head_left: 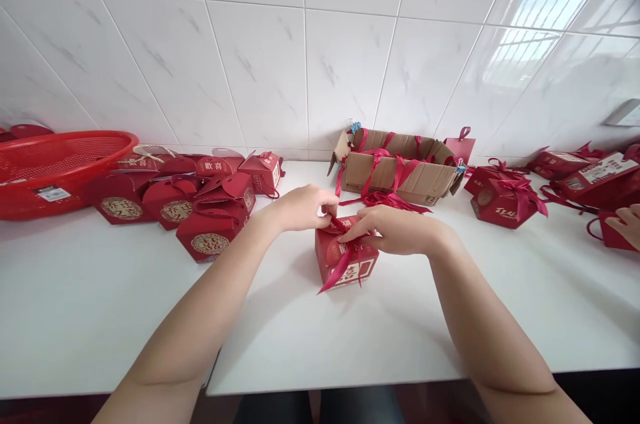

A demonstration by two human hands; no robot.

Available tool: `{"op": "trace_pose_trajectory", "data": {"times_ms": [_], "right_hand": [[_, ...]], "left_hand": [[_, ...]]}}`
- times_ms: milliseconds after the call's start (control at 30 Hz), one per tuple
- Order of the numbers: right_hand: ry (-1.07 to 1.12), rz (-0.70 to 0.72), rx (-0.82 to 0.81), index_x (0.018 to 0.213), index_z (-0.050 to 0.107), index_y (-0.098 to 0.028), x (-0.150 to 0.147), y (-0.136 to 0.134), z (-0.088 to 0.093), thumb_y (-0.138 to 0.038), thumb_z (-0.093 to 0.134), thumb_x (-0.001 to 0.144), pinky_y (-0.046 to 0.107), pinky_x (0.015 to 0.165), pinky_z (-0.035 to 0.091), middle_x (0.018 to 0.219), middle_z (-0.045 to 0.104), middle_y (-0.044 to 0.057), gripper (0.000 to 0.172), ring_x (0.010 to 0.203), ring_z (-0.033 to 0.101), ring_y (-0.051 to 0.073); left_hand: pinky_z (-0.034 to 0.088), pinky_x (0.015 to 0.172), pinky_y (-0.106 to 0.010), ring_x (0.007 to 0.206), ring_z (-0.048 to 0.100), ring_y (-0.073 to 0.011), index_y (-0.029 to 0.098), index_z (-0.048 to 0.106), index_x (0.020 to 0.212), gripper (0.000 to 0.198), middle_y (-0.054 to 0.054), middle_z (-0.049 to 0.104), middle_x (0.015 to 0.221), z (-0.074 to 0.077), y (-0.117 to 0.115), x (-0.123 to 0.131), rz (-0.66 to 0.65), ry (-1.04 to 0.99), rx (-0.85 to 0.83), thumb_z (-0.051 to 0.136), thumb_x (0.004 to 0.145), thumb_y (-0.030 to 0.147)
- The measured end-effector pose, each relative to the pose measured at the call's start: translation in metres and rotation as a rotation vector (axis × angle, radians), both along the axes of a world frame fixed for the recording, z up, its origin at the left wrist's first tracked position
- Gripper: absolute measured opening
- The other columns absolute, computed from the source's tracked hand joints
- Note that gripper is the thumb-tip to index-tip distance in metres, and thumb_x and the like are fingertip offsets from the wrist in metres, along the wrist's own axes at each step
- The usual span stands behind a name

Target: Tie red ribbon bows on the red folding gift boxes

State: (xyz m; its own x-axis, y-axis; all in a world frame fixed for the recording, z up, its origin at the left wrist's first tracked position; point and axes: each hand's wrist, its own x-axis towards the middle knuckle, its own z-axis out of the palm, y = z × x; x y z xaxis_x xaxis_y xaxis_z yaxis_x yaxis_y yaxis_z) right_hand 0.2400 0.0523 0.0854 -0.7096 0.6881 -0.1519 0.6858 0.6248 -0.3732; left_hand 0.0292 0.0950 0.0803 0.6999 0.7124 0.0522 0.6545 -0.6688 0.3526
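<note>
Forearms point(473, 317), red box point(333, 255) beneath left grip point(306, 206), right grip point(393, 228)

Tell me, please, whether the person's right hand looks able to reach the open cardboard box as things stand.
Probably yes: the right hand is close to the cardboard box, with only loose ribbons lying between them. It is busy at the red gift box, though, and may need freeing first.

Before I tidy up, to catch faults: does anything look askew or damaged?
Yes: the cardboard box near the wall. Its left flap splays outward, its top edge looks uneven, and ribbons trail over its front into a heap. The red box in hand shows no visible damage.
</note>
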Motion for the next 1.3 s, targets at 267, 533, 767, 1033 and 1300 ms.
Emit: {"op": "trace_pose_trajectory", "data": {"times_ms": [267,533,767,1033,1300], "right_hand": [[0.096,-0.083,-0.039,0.122,0.053,-0.032,0.0,-0.004,0.007,-0.01,0.048,0.078,0.023,0.056,0.038,0.096,0.065,0.001,0.05,0.076,0.056,0.015],[0.029,-0.173,-0.049,0.099,0.052,-0.026,0.006,0.0,0.005,-0.021,0.055,0.076,0.022,0.052,0.04,0.1,0.063,0.001,0.024,0.08,0.059,0.016],[-0.023,-0.201,-0.084,0.083,0.052,-0.023,0.007,0.001,0.008,-0.025,0.053,0.077,0.021,0.046,0.037,0.089,0.062,0.001,0.006,0.073,0.057,0.015],[-0.024,-0.253,-0.092,0.086,0.053,-0.024,0.006,0.002,0.009,-0.028,0.053,0.077,0.022,0.044,0.034,0.086,0.061,0.001,0.01,0.06,0.054,0.012],[0.079,-0.225,-0.052,0.082,0.061,-0.023,0.007,0.005,0.008,-0.03,0.054,0.08,0.022,0.048,0.034,0.082,0.06,0.0,0.01,0.062,0.052,0.011]], "left_hand": [[0.04,0.062,-0.025,0.079,0.056,-0.0162,0.023,0.061,0.088,0.018,-0.001,0.06,0.095,-0.002,-0.002,0.0,-0.023,-0.029,-0.024,0.048,0.076,0.022],[0.039,0.059,-0.024,0.075,0.052,-0.0146,0.021,0.052,0.086,0.017,-0.003,0.051,0.101,-0.001,-0.003,-0.002,0.0,0.039,-0.11,0.053,0.077,0.035],[0.04,0.065,-0.025,0.08,0.052,-0.0162,0.022,0.054,0.085,0.024,-0.002,0.054,0.1,-0.006,0.006,-0.006,-0.01,0.06,-0.167,0.049,0.081,0.045],[0.036,0.058,-0.024,0.071,0.052,-0.0137,0.021,0.054,0.078,0.008,0.001,0.062,0.084,-0.001,-0.004,-0.001,-0.052,-0.058,-0.109,0.05,0.08,0.028],[0.037,0.059,-0.024,0.075,0.055,-0.0148,0.023,0.056,0.091,0.012,0.0,0.063,0.095,0.004,-0.012,0.002,-0.031,-0.057,-0.049,0.048,0.082,0.025]]}}
